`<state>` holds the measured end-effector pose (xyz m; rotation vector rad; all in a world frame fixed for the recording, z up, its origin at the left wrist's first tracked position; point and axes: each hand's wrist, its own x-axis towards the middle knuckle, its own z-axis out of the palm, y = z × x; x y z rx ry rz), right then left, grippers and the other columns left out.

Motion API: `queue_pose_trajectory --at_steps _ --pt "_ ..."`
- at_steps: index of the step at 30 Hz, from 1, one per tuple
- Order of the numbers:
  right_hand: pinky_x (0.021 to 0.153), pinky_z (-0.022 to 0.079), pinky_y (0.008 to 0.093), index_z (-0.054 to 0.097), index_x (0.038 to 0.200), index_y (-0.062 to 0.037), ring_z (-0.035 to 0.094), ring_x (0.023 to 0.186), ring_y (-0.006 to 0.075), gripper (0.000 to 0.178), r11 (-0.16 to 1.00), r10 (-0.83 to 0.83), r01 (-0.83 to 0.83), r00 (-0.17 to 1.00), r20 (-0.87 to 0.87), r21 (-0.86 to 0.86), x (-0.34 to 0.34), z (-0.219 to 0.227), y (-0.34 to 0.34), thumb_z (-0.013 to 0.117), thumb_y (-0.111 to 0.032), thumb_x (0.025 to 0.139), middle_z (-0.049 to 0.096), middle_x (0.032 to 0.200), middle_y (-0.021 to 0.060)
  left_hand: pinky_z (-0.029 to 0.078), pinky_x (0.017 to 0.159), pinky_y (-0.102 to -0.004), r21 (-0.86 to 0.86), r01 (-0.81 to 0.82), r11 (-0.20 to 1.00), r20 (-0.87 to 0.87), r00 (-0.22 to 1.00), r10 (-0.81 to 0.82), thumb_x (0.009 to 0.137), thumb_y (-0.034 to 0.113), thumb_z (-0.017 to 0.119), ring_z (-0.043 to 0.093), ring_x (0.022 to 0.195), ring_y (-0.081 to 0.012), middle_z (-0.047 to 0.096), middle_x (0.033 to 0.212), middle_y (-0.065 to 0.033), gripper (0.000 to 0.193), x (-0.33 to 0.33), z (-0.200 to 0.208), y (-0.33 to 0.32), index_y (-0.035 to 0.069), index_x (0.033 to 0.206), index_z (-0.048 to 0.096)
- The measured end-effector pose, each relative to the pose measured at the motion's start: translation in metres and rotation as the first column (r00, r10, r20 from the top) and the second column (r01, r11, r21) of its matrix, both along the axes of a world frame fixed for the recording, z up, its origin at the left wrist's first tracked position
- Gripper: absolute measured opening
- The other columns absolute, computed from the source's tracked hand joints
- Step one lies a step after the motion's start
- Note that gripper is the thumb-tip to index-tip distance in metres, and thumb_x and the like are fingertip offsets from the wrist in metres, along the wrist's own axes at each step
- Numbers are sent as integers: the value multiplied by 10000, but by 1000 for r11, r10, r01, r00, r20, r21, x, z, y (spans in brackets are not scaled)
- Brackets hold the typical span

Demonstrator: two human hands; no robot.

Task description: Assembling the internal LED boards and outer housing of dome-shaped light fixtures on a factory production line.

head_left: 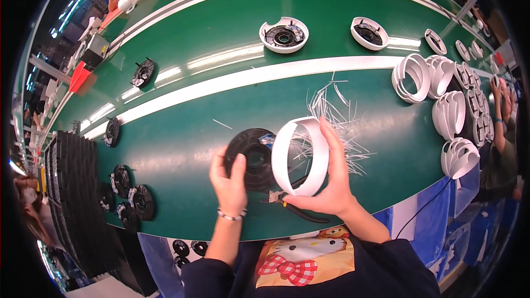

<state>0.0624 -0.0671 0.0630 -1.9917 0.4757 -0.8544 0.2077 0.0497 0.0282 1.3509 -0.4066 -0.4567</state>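
Note:
My left hand (230,187) grips the left edge of a round black plastic base (241,146), which has a hole at its middle. My right hand (337,182) is wrapped round the right side of a white plastic ring (281,174), held on edge with its opening showing. The ring's left rim overlaps the right part of the black base in view; whether they touch I cannot tell. Under the ring, on the green bench, lie cutting pliers (303,215) with dark handles. Just behind my right hand is a loose heap of thin white strips (334,102).
Stacked white rings (411,77) and black bases line the right side. Several black bases (142,201) lie at left beside tall stacked black trays (72,187). Beyond a white strip, a green belt carries white housings (284,49) with black parts inside. Other people sit around the line.

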Motion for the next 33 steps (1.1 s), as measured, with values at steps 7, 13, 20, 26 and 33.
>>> queue_pose_trajectory --at_steps 7,13,20,26,33 --pt "943 252 460 207 1279 49 289 1155 391 1080 998 37 -34 998 46 -59 11 -4 13 798 -368 476 241 1303 256 305 965 -381 -692 335 639 -338 633 -697 861 402 325 378 1167 -255 368 1279 -157 567 -29 -7 3 4 1265 319" --pt "934 266 470 219 1277 50 283 1160 399 1089 992 95 -96 995 -16 -79 16 2 20 801 -374 460 230 1310 260 377 912 -426 -760 97 643 -577 355 -736 849 530 263 458 1083 -304 439 1202 -190 669 -5 -4 -2 -17 1222 360" --pt "935 265 463 232 1274 41 278 1164 391 1078 985 132 -138 989 -64 -104 16 8 22 803 -379 461 239 1308 252 419 867 -385 -719 71 691 -613 404 -679 861 413 307 515 1001 -266 512 1114 -163 524 -12 6 -2 0 1157 432" --pt "910 268 506 283 1243 26 282 1129 440 996 962 87 -120 986 -143 -244 21 11 22 779 -363 472 228 1299 264 401 896 -361 -577 125 807 -604 600 -525 872 397 237 474 1061 -249 450 1189 -159 556 -24 22 -15 -3 1245 337" --pt "916 271 493 278 1243 17 309 1123 428 1046 941 176 -218 969 -176 -259 32 20 12 792 -377 422 288 1260 249 386 912 -395 -710 131 692 -540 529 -655 794 650 174 462 1075 -257 436 1208 -153 809 -18 12 -7 7 1264 314"
